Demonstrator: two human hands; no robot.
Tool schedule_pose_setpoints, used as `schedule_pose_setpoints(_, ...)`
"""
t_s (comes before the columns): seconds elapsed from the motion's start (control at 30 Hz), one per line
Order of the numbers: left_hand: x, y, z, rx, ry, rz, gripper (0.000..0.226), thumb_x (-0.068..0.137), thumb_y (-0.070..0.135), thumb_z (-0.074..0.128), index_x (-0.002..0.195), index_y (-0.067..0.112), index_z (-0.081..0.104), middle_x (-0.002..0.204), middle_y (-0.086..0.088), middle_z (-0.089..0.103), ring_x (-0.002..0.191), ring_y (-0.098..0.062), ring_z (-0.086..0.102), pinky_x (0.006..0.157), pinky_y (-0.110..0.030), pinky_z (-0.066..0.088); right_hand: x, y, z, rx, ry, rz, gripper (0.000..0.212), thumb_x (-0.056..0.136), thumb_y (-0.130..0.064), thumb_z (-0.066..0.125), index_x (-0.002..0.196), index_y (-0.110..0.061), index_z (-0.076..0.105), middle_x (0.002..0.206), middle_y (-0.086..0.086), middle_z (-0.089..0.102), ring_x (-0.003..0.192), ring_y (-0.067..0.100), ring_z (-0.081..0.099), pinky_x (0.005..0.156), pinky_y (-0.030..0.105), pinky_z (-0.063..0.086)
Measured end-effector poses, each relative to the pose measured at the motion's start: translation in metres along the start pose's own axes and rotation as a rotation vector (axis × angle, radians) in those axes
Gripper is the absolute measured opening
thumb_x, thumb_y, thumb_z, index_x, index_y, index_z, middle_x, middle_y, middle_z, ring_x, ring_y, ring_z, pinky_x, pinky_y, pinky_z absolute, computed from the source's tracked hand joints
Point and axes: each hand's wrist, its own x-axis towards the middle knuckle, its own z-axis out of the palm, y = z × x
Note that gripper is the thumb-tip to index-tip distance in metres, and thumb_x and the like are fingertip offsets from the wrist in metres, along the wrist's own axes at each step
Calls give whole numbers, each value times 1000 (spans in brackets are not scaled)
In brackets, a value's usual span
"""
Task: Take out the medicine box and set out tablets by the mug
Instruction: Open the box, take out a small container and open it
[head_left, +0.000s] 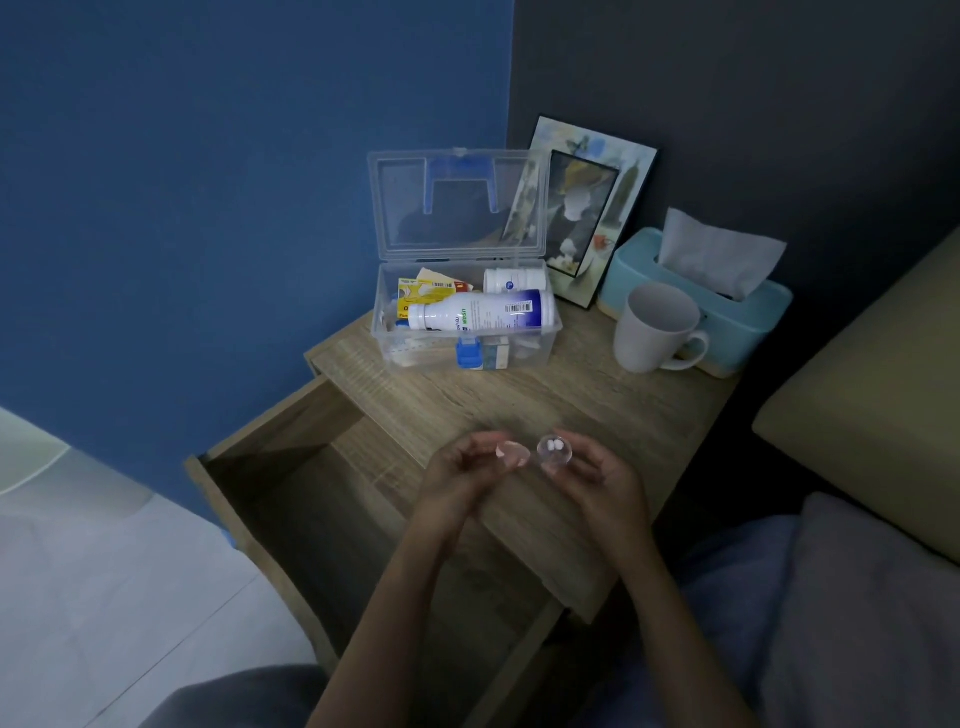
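Step in hand: while the medicine box (467, 317) stands out of the drawer (291, 499) with lid raised, tablets being readied for setting out, by the look of it
Landmark: white mug (657, 327), glossy ceramic, handle turned to the right, toward the back right of the wooden nightstand top (571, 395)
Medicine box place: left of the mug, a little apart; clear hard plastic, blue latch and handle, white bottles and paper packets inside
Right hand (597, 478): well in front of the mug, fingers curled round a small clear round cup (555, 452), closed on its rim
Tablets (555, 445): two small white ovals lying in that cup, so well in front of the mug, not yet beside it
Left hand (457, 473): in front and left of the mug, fingertips pinched on a second small clear round piece (513, 453), perhaps the cup's lid; hard to tell in the dim light
Next move, as a judgement: carrying the cup level toward the mug and resting it just beside the base; smooth light plastic, easy to tip
Behind the mug: pale blue tissue box (737, 312), soft tissue standing up
Left of that: leaning picture frame (587, 208)
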Motion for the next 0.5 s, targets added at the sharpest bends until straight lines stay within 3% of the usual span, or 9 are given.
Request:
schedule_pose_setpoints(0.1, 2, -2, 2, 153, 3, 179, 21, 77, 16, 78, 97, 15, 71, 94, 1, 77, 90, -6, 71, 75, -14, 52, 1, 0, -8, -171, -3, -82, 30, 82, -12, 73, 102, -33, 65, 107, -14, 70, 98, -8, 65, 81, 7, 48)
schedule_pose_setpoints(0.2, 4, -8, 4, 403, -1, 300, 26, 80, 25, 75, 104, 33, 70, 102, 13, 74, 99, 2, 67, 85, -15, 51, 0, 7, -13, -403, -42, -114, 38, 86, -25, 68, 123, -33, 60, 121, -23, 60, 110, -15, 54, 87, -2, 38)
schedule_pose_setpoints(0.27, 5, -14, 5, 608, 5, 398, 33, 82, 27, 72, 114, 27, 69, 113, 11, 71, 111, 4, 61, 91, -13, 45, 0, 11, -15, -488, -46, -109, 47, 88, -27, 65, 134, -27, 55, 129, -17, 56, 119, -6, 51, 92, -1, 35)
schedule_pose_setpoints(0.37, 7, -19, 4, 930, -40, 532, 40, 88, 26, 65, 127, 19, 63, 137, -9, 58, 136, -15, 45, 102, -11, 29, -2, 14, -15, -604, -82, -134, 49, 90, -26, 64, 138, -23, 52, 145, -4, 50, 136, 9, 43, 108, 20, 35)
schedule_pose_setpoints(0.5, 6, -23, 2, 1060, -73, 582, 43, 92, 29, 59, 133, 16, 57, 138, -8, 58, 143, -18, 34, 115, -27, 26, -4, 12, -14, -638, -100, -164, 50, 91, -21, 62, 140, -20, 49, 149, -3, 46, 141, 11, 36, 112, 21, 30)
